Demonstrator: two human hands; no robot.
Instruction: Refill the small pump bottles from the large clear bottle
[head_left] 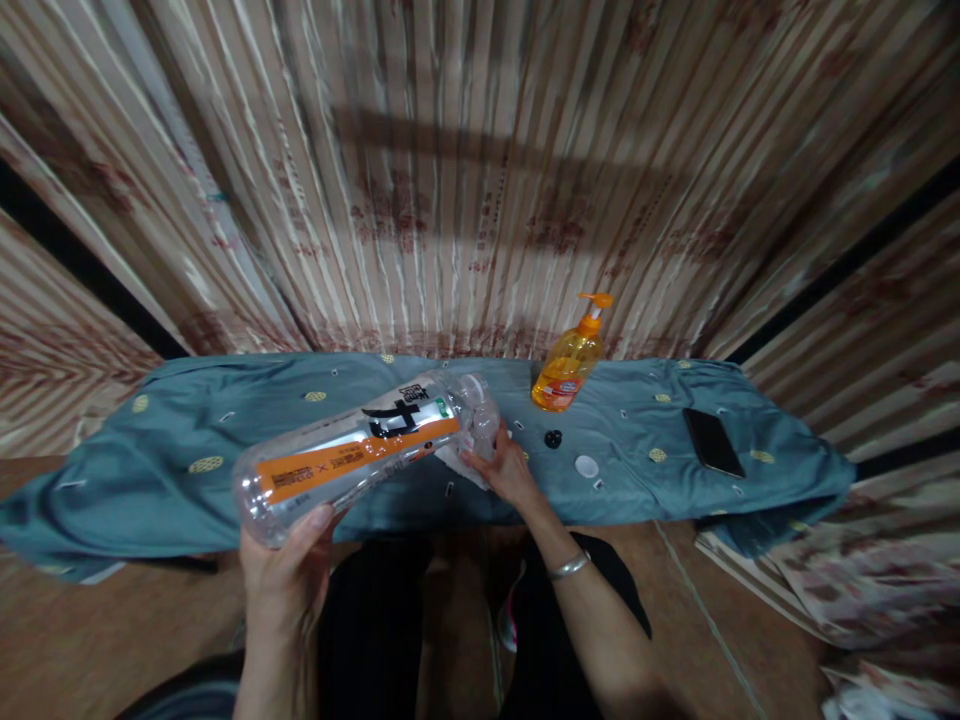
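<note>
My left hand (289, 560) is closed around the base of a big clear plastic bottle (352, 450) with an orange and silver label. The bottle lies slanted above the cloth, its narrower end up and to the right. At that end my right hand (502, 465) grips a rounded clear plastic piece (484, 412); whether this is part of the bottle or a separate container I cannot tell. A crumpled white cloth or tissue (461, 463) shows under my right fingers, partly hidden.
A blue-green patterned cloth (645, 490) covers the narrow table. Right of my hands are an orange pump bottle (566, 365), a small black cap-like piece (553, 438), a white disc (586, 466) and a dark phone (712, 442). Striped curtains (480, 180) hang behind.
</note>
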